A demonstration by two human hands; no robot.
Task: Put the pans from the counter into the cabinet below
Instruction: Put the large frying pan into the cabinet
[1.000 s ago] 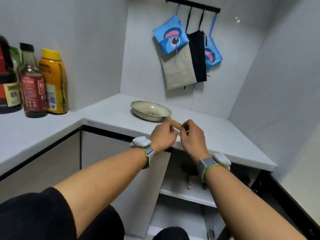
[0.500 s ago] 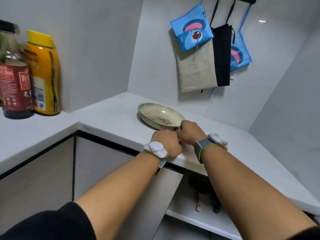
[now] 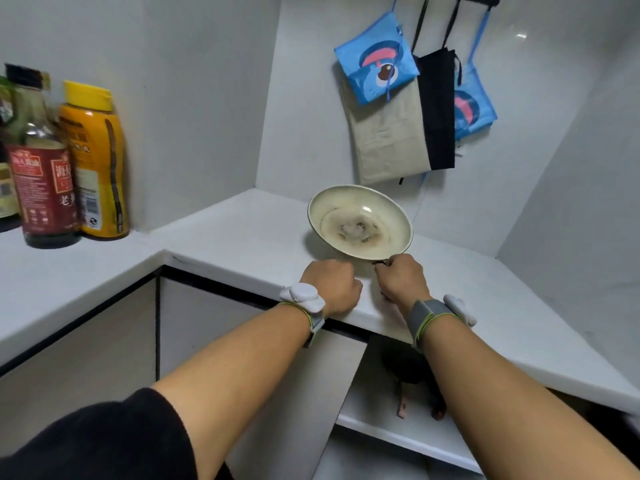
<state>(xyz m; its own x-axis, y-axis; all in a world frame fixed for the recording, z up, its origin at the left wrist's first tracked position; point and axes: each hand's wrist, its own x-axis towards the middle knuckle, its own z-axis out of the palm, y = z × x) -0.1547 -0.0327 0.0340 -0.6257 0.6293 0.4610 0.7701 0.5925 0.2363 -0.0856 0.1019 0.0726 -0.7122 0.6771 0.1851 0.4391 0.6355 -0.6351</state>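
Observation:
A cream pan (image 3: 360,223) with a stained bottom is tilted up over the white counter (image 3: 242,244), its inside facing me. My right hand (image 3: 401,278) is closed around its handle right at the pan's rim, and the handle is hidden in the fist. My left hand (image 3: 334,289) is a closed fist at the counter's front edge, a little left of the right hand and apart from the pan. Below, the open cabinet (image 3: 398,431) shows a shelf with dark pans (image 3: 407,370) lying on it.
The cabinet door (image 3: 311,393) stands open under my left wrist. Sauce bottles (image 3: 69,168) stand at the far left of the counter. Cloth bags (image 3: 408,109) hang on the back wall above the pan. A side wall closes in on the right.
The pan has tipped up from flat on the counter, its inside now facing me. My left hand has come off the handle and moved left, while the right hand stays on it.

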